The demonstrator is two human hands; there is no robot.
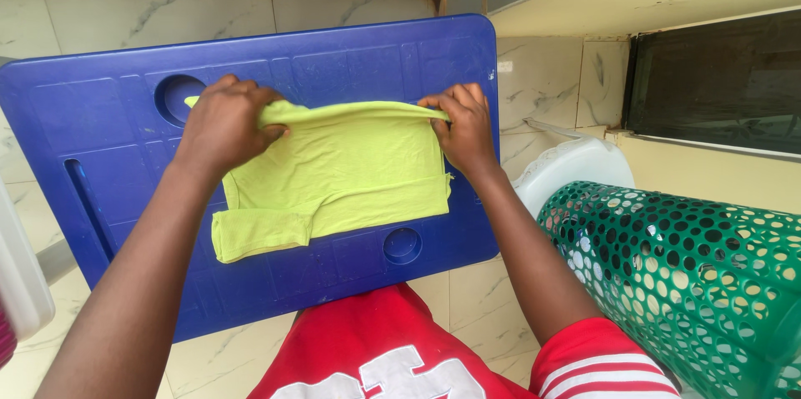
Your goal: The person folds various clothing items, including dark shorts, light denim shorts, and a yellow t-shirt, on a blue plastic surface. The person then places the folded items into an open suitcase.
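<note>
I've got the lime-green stretchy cotton garment spread flat on the blue moulded plastic tray table, and everything here sits around that table. My left hand is curled shut over the garment's far edge at its left end, fingers bunched down into the fabric, right beside the round cup recess sunk into the table's far left part. My right hand pinches the same far edge at the other end, fingertips closed tight on the folded hem near the table's right rim. Between the two hands the edge runs taut and straight. A short sleeve sticks out toward me on the near left of the cloth, lying flat on the table. Just past the garment's near right corner there's a smaller round recess, uncovered. A long slot runs along the table's left side, well clear of the cloth. Off the table's right edge stands a green perforated plastic laundry basket, with a white plastic tub between basket and table. My red shirt shows under the table's near edge. Marble-patterned floor tiles lie beneath.
</note>
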